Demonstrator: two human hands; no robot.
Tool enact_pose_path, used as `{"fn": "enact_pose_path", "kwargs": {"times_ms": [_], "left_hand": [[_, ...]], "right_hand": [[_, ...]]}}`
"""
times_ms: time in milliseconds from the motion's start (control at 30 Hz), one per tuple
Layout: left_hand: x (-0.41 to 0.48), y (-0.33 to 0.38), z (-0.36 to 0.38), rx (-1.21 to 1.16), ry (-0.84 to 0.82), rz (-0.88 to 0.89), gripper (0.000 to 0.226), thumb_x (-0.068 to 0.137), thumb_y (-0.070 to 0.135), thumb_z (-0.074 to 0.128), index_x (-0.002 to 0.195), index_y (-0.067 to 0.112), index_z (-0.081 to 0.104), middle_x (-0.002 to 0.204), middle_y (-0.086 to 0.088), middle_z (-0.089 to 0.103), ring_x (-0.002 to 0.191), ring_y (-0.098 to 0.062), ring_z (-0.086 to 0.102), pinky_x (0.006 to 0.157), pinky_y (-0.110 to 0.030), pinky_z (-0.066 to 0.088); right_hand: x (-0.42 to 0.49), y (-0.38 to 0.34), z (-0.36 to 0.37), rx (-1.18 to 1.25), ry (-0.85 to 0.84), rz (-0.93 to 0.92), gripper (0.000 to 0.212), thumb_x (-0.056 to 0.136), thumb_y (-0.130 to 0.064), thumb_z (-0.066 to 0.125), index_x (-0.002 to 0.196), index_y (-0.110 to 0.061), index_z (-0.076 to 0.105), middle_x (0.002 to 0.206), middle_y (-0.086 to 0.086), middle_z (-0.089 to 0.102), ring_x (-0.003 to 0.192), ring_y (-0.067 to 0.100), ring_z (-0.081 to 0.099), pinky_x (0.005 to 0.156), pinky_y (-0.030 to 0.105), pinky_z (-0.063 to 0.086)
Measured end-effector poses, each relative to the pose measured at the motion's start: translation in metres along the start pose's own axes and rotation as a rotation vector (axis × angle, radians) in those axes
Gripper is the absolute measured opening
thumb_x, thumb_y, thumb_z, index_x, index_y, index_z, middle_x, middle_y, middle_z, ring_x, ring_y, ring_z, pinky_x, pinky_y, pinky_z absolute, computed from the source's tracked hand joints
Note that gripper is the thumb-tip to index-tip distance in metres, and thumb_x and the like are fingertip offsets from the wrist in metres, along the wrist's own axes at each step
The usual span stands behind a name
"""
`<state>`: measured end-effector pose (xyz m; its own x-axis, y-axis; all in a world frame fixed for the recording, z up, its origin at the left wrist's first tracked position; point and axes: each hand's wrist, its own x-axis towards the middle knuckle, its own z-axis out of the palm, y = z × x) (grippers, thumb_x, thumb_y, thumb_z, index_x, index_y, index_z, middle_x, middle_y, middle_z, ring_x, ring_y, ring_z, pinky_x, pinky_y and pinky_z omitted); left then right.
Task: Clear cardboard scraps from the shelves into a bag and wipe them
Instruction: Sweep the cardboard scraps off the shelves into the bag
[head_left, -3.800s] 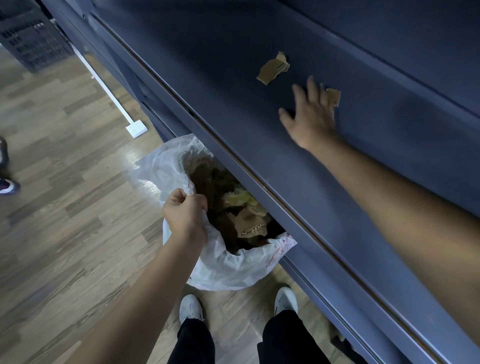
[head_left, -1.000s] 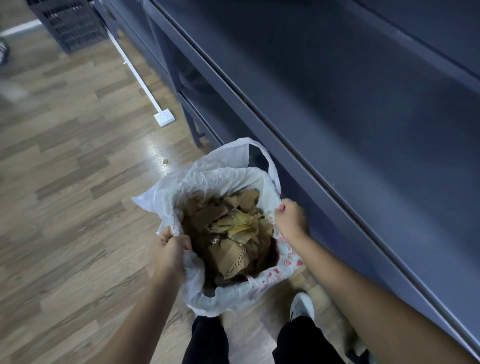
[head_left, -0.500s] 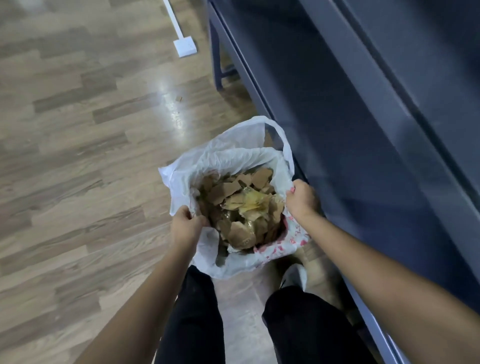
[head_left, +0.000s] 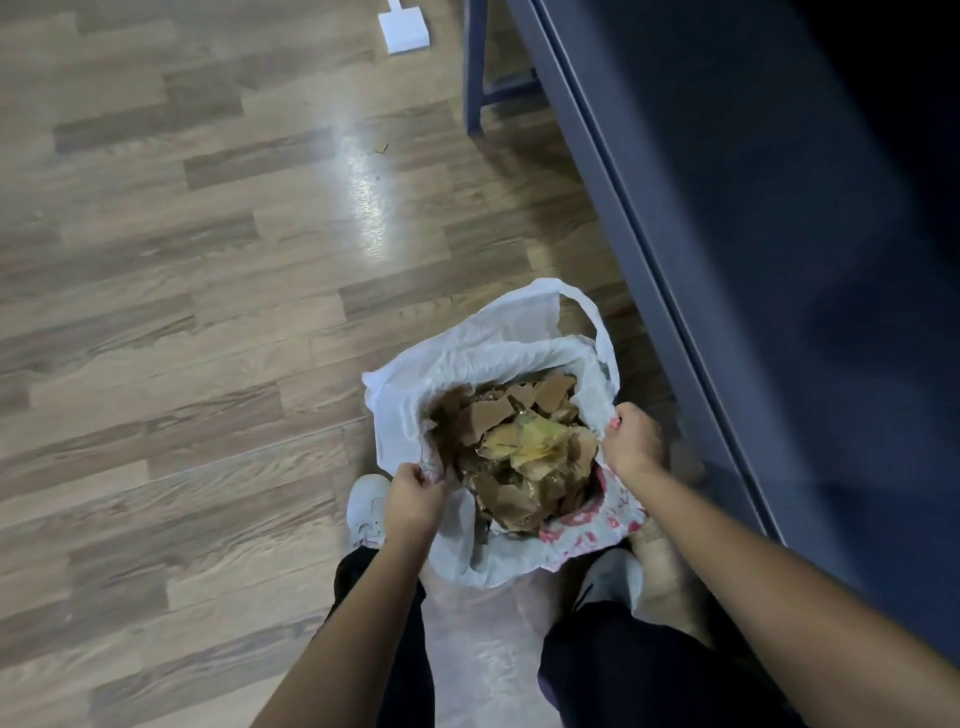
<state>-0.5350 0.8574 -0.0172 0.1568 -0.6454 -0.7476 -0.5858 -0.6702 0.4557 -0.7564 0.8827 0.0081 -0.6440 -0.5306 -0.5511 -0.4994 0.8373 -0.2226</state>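
Black trousers (head_left: 623, 670) and white shoes (head_left: 366, 506) are closest to cam, feet on wood-look laminate floor (head_left: 208, 312). Right over the shoes is the white plastic bag (head_left: 498, 343), held btw both hands, near side printed red. Left hand (head_left: 415, 493) has its fingers curled round the near-left rim, pinching the plastic. Right hand (head_left: 631, 441) grips the right rim the same way. Bag mouth points up at the cam, stretched widest hand to hand, lower left to upper right. It's packed w/ brown cardboard scraps (head_left: 488, 415) nearly to the rim, plus a yellowish crumpled bit (head_left: 537, 441) in the middle. One handle loop (head_left: 597, 322) sticks out on the far side toward the dark blue shelf unit (head_left: 779, 260), which runs along the right, just beside the bag. Further out: a tiny scrap (head_left: 382, 149) loose on the floor, a shelf leg (head_left: 474, 67), and a white block (head_left: 404, 31) at the top edge, can't tell what it is.
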Motion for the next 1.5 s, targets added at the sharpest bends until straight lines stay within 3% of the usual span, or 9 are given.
{"fn": "enact_pose_path", "kwargs": {"times_ms": [167,333,500,633,733,833,1000,1233,1500], "left_hand": [[0.022,-0.016,0.02,0.047,-0.03,-0.054,0.032,0.091,0.024,0.054,0.066,0.015,0.037,0.064,0.0,0.042,0.071,-0.023,0.044,0.065,-0.029,0.034],[0.035,-0.019,0.032,0.057,-0.025,-0.017,0.013,0.093,0.014,0.047,0.084,0.005,0.046,0.079,-0.011,0.051,0.075,-0.024,0.047,0.067,-0.032,0.037],[0.041,-0.009,0.03,0.074,-0.031,0.001,0.019,0.095,0.021,0.047,0.084,0.006,0.046,0.083,-0.011,0.053,0.079,-0.029,0.052,0.066,-0.03,0.037],[0.038,-0.002,0.023,0.181,-0.088,-0.013,0.022,0.095,0.025,0.047,0.088,0.004,0.05,0.097,-0.018,0.062,0.082,-0.028,0.055,0.069,-0.031,0.042],[0.031,0.009,0.014,0.287,-0.102,-0.001,0.033,0.095,0.027,0.046,0.113,0.001,0.052,0.115,-0.016,0.06,0.102,-0.03,0.057,0.077,-0.032,0.045],[0.02,0.032,0.0,0.338,-0.09,0.051,0.026,0.09,0.015,0.046,0.111,0.0,0.052,0.113,-0.017,0.06,0.099,-0.031,0.058,0.071,-0.031,0.043],[-0.013,0.088,-0.021,0.391,-0.15,0.167,0.034,0.087,0.013,0.045,0.12,0.007,0.05,0.111,-0.014,0.063,0.1,-0.031,0.06,0.076,-0.034,0.046],[-0.078,0.168,-0.065,0.461,-0.148,0.402,0.046,0.085,0.017,0.05,0.13,0.009,0.045,0.112,-0.009,0.064,0.099,-0.026,0.061,0.068,-0.029,0.04],[-0.186,0.246,-0.144,0.506,-0.207,0.684,0.054,0.086,0.024,0.052,0.138,0.014,0.04,0.135,-0.007,0.052,0.117,-0.026,0.053,0.091,-0.03,0.045]], "right_hand": [[0.017,0.008,0.022,0.021,-0.044,0.024,0.01,0.09,-0.003,0.047,0.095,-0.004,0.055,0.105,0.017,0.061,0.087,0.029,0.052,0.065,0.028,0.034],[0.03,0.015,0.037,0.065,-0.047,0.059,0.019,0.089,-0.001,0.047,0.106,-0.003,0.055,0.111,0.018,0.06,0.101,0.035,0.056,0.07,0.03,0.039],[0.037,0.011,0.036,0.03,-0.069,0.054,0.021,0.089,-0.002,0.048,0.109,-0.004,0.055,0.111,0.017,0.06,0.102,0.035,0.056,0.07,0.031,0.04],[0.036,0.005,0.03,-0.012,-0.128,0.087,0.029,0.089,-0.004,0.049,0.117,-0.004,0.053,0.118,0.019,0.058,0.108,0.037,0.054,0.078,0.033,0.044],[0.029,-0.004,0.024,-0.061,-0.155,0.051,0.048,0.087,-0.007,0.052,0.134,-0.004,0.04,0.135,0.019,0.047,0.123,0.036,0.044,0.095,0.04,0.043],[0.016,-0.021,0.014,-0.071,-0.166,0.012,0.058,0.088,-0.008,0.049,0.142,-0.004,0.028,0.148,0.015,0.031,0.132,0.034,0.033,0.106,0.04,0.033],[-0.017,-0.059,-0.014,-0.04,-0.204,-0.06,0.052,0.09,-0.011,0.047,0.14,-0.01,0.033,0.144,0.01,0.038,0.129,0.031,0.04,0.102,0.04,0.038],[-0.068,-0.114,-0.085,0.138,-0.168,-0.128,0.05,0.089,-0.02,0.045,0.139,-0.015,0.038,0.137,0.009,0.049,0.122,0.029,0.047,0.097,0.038,0.042],[-0.167,-0.139,-0.201,0.326,-0.004,-0.151,0.048,0.089,-0.022,0.052,0.136,-0.022,0.044,0.138,0.0,0.051,0.124,0.02,0.049,0.099,0.03,0.039]]}}
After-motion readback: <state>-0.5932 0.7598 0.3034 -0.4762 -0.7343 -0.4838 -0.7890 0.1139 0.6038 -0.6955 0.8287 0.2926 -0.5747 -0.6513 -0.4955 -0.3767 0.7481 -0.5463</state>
